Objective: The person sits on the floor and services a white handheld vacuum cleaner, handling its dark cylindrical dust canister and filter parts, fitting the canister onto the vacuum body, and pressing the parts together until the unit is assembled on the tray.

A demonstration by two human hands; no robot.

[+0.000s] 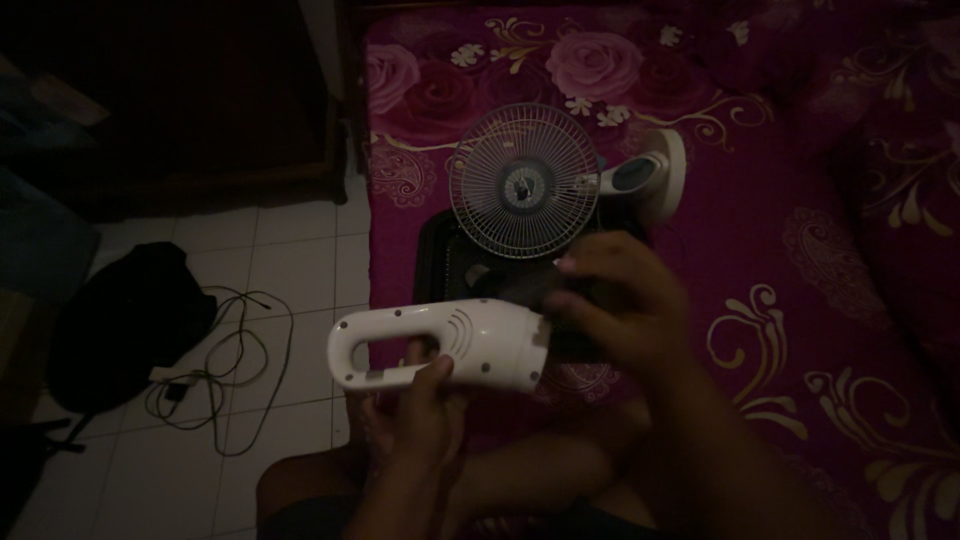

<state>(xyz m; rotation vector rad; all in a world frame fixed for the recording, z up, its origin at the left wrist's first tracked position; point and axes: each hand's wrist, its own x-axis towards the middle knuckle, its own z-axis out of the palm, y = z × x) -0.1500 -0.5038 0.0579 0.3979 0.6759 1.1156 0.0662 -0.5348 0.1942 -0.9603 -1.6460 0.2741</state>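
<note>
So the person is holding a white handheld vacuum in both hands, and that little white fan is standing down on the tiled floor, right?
Not quite. The head view shows the small white fan lying on the magenta flowered bedspread, not on the tiled floor. The rest holds: the left hand grips the white handheld vacuum from below, and the right hand holds its dark front end.

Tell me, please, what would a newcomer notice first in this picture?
First, the white handheld vacuum at the centre, gripped from below by the left hand while the right hand grasps its dark front part. Behind it, a small white fan lies on the magenta rose-patterned bedspread.
</note>
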